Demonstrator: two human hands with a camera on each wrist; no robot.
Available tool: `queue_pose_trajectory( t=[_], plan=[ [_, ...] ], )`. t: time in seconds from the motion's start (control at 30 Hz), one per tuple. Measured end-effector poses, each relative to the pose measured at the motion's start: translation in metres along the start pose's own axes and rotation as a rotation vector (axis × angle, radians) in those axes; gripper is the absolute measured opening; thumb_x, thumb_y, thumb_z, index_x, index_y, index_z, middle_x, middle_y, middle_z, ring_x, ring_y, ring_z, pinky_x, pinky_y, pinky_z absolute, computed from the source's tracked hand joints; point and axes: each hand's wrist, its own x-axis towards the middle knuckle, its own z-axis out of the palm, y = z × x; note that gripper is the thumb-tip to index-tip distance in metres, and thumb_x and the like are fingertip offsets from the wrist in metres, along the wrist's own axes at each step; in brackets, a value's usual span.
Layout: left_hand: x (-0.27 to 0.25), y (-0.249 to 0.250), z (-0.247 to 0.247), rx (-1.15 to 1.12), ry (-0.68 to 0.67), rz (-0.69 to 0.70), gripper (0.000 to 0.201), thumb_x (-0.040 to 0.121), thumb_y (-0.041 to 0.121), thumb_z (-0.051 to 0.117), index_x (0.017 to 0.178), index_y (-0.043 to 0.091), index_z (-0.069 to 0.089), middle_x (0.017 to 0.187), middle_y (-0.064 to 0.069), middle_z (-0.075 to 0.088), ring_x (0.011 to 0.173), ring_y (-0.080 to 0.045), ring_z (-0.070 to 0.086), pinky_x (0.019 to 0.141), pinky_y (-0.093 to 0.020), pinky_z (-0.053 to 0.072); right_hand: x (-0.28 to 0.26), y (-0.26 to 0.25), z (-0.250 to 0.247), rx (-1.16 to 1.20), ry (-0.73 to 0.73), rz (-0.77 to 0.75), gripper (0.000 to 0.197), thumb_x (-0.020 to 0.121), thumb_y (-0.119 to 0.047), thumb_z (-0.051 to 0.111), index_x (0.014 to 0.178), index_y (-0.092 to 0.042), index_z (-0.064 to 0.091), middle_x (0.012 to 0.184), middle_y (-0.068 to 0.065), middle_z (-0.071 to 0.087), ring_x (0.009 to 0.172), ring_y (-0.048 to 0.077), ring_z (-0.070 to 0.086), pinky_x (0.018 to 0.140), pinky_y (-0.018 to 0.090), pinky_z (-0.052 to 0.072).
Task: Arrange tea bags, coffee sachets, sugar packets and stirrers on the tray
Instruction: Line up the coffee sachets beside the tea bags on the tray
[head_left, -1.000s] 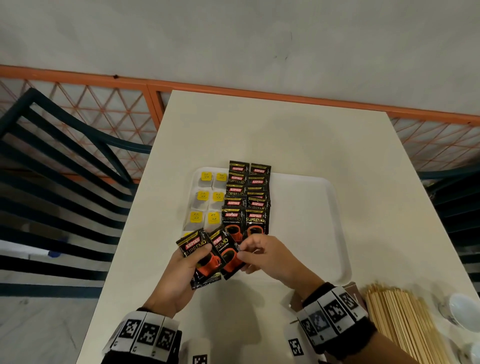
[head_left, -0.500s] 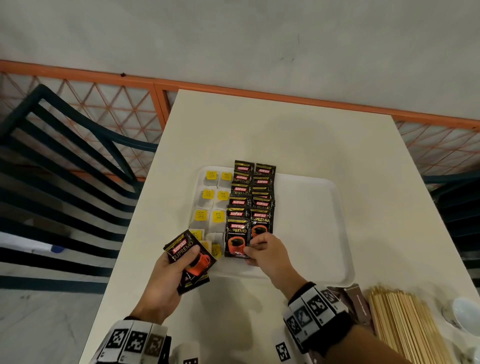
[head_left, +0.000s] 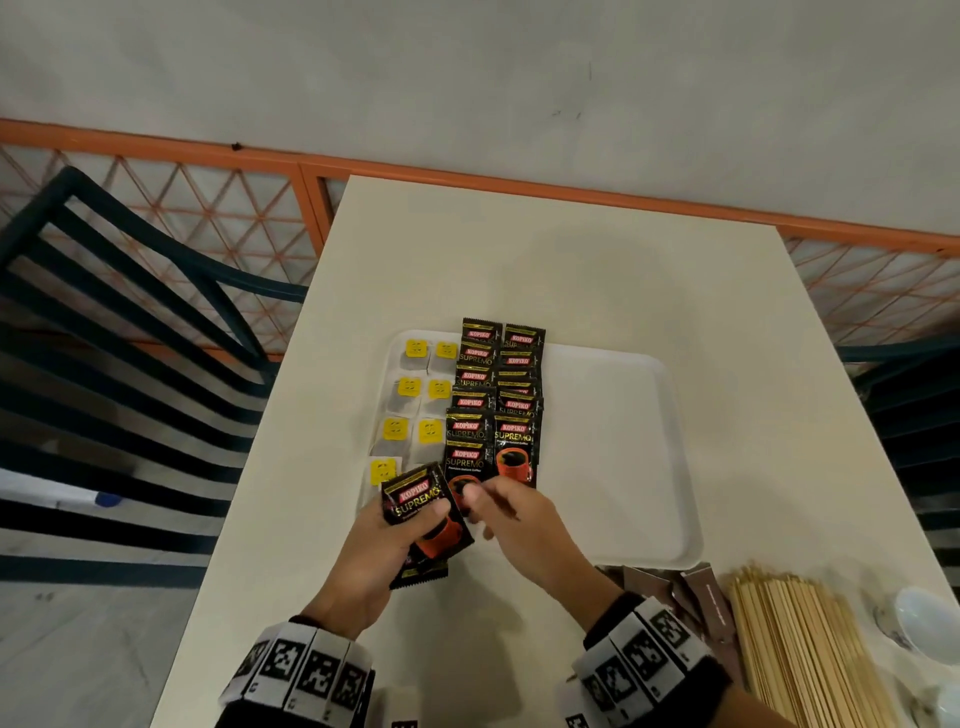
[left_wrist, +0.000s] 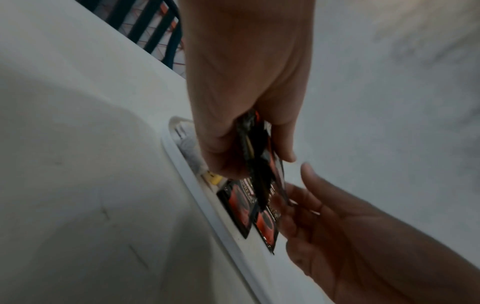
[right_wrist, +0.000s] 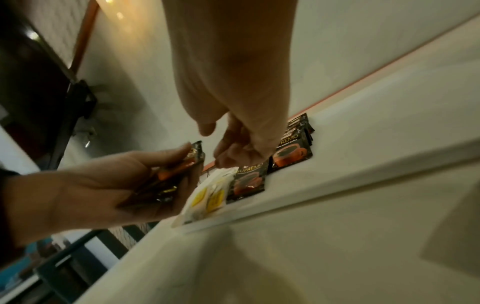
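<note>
Several coffee sachets (head_left: 423, 525) sit fanned in your left hand (head_left: 363, 561), thumb pinching them; your right hand (head_left: 519, 525), fingers loosely curled, holds nothing beside them. Light, slick, floppy foil: pinch one corner. Beyond, the tray (head_left: 623, 441) carries sachet rows (head_left: 493, 395).

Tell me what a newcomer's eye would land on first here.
First, the two overlapping columns of black and orange coffee sachets running down the left half of the white rectangular plastic tray, beside rows of yellow-tagged tea bags. Next, the left hand gripping a small stack of the same sachets at the tray's near edge, the right hand reaching towards it.
</note>
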Motion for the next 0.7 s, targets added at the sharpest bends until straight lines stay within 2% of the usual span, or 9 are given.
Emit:
queue_pose_trajectory(
  t=[0.07,0.17,0.23,0.27,0.33,0.4,0.53,0.6,0.7],
  plan=[
    [0.003,0.001,0.007,0.029,-0.025,0.017,0.018,0.084,0.011,0.062,0.101,0.018,0.066,0.088,-0.004,0.075,0.082,-0.020,0.071,0.064,-0.027,0.056,-0.005,0.000,-0.003,0.076,-0.076,0.005,0.006,0.089,-0.026,0.058,0.093,-0.022,0.061,0.078,-0.011,0.061,0.063,-0.002,0.056,0.055,0.010,0.043],
    [0.009,0.004,0.017,0.042,-0.057,-0.009,0.020,0.087,0.022,0.059,0.105,0.017,0.065,0.096,-0.009,0.074,0.084,-0.022,0.072,0.065,-0.029,0.057,-0.007,0.007,-0.010,0.103,-0.055,0.039,0.008,0.087,-0.015,0.061,0.094,-0.021,0.060,0.077,-0.008,0.063,0.059,0.000,0.057,0.054,0.013,0.045],
    [0.012,0.006,0.021,0.023,-0.081,-0.058,0.019,0.091,0.019,0.055,0.106,0.012,0.065,0.097,-0.014,0.073,0.082,-0.025,0.071,0.064,-0.032,0.058,-0.008,0.012,-0.015,0.156,-0.020,0.071,0.007,0.087,-0.011,0.061,0.091,-0.017,0.061,0.073,-0.005,0.063,0.055,0.001,0.056,0.054,0.014,0.046],
    [0.013,0.006,0.023,0.000,-0.094,-0.080,0.021,0.091,0.012,0.051,0.108,0.007,0.063,0.099,-0.018,0.071,0.082,-0.027,0.070,0.067,-0.035,0.058,-0.008,0.015,-0.018,0.188,-0.004,0.088,0.006,0.088,-0.010,0.060,0.091,-0.015,0.061,0.072,-0.003,0.062,0.055,0.002,0.056,0.054,0.015,0.047],
    [0.017,0.006,0.025,-0.024,-0.117,-0.110,0.031,0.087,-0.002,0.043,0.115,-0.002,0.058,0.107,-0.027,0.065,0.090,-0.034,0.064,0.083,-0.046,0.052,-0.008,0.021,-0.025,0.234,0.036,0.119,0.005,0.088,-0.009,0.059,0.091,-0.013,0.061,0.071,-0.001,0.062,0.057,0.006,0.056,0.053,0.016,0.046],
    [0.020,0.004,0.025,0.001,-0.127,-0.110,0.037,0.086,-0.008,0.038,0.117,-0.003,0.056,0.113,-0.029,0.062,0.099,-0.037,0.060,0.093,-0.050,0.045,-0.007,0.027,-0.032,0.280,0.088,0.144,0.006,0.088,-0.008,0.059,0.089,-0.013,0.060,0.071,0.000,0.061,0.058,0.008,0.054,0.051,0.014,0.043],
    [0.022,0.005,0.028,0.116,-0.056,-0.056,0.026,0.089,-0.004,0.050,0.109,0.009,0.060,0.107,-0.016,0.066,0.099,-0.030,0.063,0.083,-0.038,0.052,-0.002,0.037,-0.045,0.274,0.214,0.168,0.004,0.087,-0.007,0.060,0.086,-0.011,0.060,0.071,0.000,0.058,0.058,0.009,0.048,0.051,0.008,0.039],
    [0.025,0.004,0.028,0.177,-0.015,-0.011,0.023,0.085,-0.003,0.057,0.101,0.014,0.061,0.101,-0.011,0.067,0.097,-0.026,0.063,0.081,-0.034,0.052,0.002,0.042,-0.047,0.221,0.256,0.182,0.007,0.087,-0.009,0.061,0.082,-0.015,0.059,0.073,-0.001,0.060,0.060,0.008,0.049,0.058,0.012,0.041],
    [0.027,0.003,0.030,0.285,0.046,0.060,0.024,0.081,0.000,0.065,0.090,0.022,0.061,0.092,-0.002,0.067,0.090,-0.016,0.063,0.072,-0.024,0.049,0.010,0.047,-0.046,0.182,0.285,0.202,0.014,0.086,-0.011,0.062,0.078,-0.021,0.058,0.073,-0.002,0.060,0.063,0.007,0.050,0.062,0.017,0.040]
  ],
)
